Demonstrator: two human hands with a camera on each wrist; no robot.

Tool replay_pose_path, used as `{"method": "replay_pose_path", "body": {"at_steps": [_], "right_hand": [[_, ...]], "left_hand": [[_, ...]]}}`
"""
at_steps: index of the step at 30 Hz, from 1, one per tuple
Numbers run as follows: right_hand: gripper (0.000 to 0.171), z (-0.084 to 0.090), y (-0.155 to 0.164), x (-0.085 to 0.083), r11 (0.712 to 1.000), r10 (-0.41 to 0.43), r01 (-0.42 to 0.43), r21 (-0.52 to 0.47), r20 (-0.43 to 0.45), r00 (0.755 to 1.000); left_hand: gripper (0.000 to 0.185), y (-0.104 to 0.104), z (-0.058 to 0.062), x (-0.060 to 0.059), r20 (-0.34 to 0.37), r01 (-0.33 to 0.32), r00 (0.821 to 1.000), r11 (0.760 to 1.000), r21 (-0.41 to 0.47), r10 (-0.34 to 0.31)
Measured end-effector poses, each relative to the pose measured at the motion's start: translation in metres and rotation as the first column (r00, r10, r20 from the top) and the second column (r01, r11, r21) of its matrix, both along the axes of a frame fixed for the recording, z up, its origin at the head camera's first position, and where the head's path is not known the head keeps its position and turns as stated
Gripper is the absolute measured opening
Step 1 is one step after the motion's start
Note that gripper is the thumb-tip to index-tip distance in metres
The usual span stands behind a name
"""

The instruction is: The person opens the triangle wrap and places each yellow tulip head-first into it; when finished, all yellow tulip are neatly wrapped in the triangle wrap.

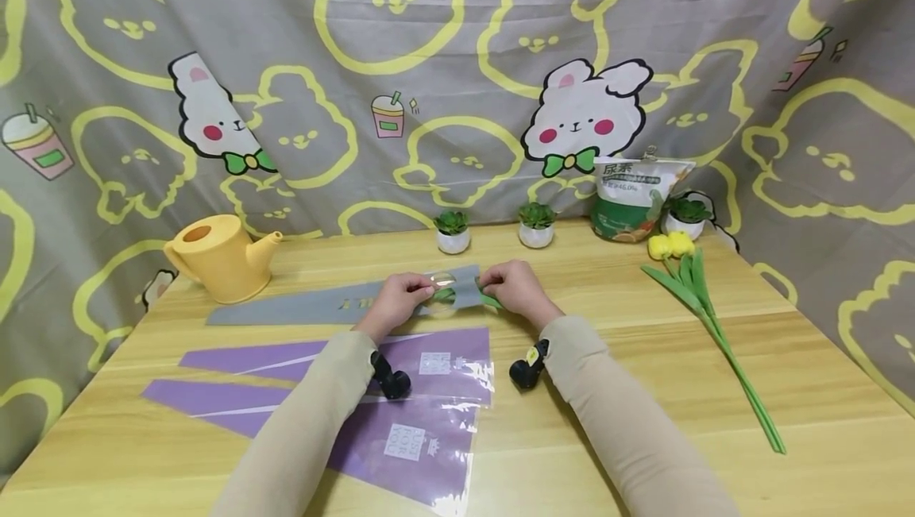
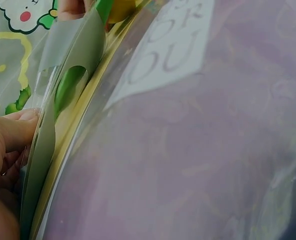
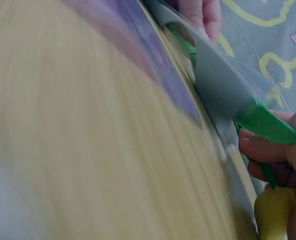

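A long grey flower sleeve [image 1: 286,306] with gold lettering and a clear cut-out lies across the back middle of the table. My left hand [image 1: 402,300] pinches its edge beside the cut-out; in the left wrist view, thumb and fingers [image 2: 17,130] grip the film. At the sleeve's wide right end, my right hand [image 1: 520,291] holds a tulip by its green stem. Its yellow bloom [image 3: 274,212] hangs below the fingers in the right wrist view. A green leaf [image 3: 268,122] pokes out of the sleeve's mouth, and more green shows through the cut-out.
Two purple sleeves [image 1: 450,414] lie in front, partly under my left arm. Yellow tulips [image 1: 704,310] lie at right. Behind stand a yellow watering can [image 1: 221,259], small potted succulents [image 1: 536,225] and a green-and-white bag [image 1: 629,199], before a patterned curtain [image 1: 457,40].
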State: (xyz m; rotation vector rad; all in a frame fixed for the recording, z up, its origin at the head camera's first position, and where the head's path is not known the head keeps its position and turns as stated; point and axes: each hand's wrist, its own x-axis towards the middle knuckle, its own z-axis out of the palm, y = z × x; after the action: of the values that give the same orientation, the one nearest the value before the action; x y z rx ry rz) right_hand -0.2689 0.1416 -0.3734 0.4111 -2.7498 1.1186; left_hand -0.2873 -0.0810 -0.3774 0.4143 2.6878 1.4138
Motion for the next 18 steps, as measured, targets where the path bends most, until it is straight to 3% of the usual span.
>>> {"method": "replay_pose_path", "body": {"at_steps": [7, 14, 18], "right_hand": [[0.008, -0.003, -0.010, -0.002, 1.000, 0.000, 0.000, -0.009, -0.043, 0.999], [0.011, 0.002, -0.006, -0.004, 0.999, -0.003, 0.005, -0.048, 0.045, 0.999], [0.018, 0.006, 0.003, -0.004, 0.990, -0.036, 0.050, -0.134, 0.110, 0.993]], "left_hand": [[0.015, -0.002, -0.004, 0.001, -0.018, -0.003, 1.000, 1.000, 0.011, 0.003], [0.015, -0.005, -0.006, -0.003, 0.002, -0.005, 1.000, 1.000, 0.017, 0.005], [0.016, -0.004, -0.008, -0.003, 0.008, -0.010, 1.000, 1.000, -0.003, 0.010]]}}
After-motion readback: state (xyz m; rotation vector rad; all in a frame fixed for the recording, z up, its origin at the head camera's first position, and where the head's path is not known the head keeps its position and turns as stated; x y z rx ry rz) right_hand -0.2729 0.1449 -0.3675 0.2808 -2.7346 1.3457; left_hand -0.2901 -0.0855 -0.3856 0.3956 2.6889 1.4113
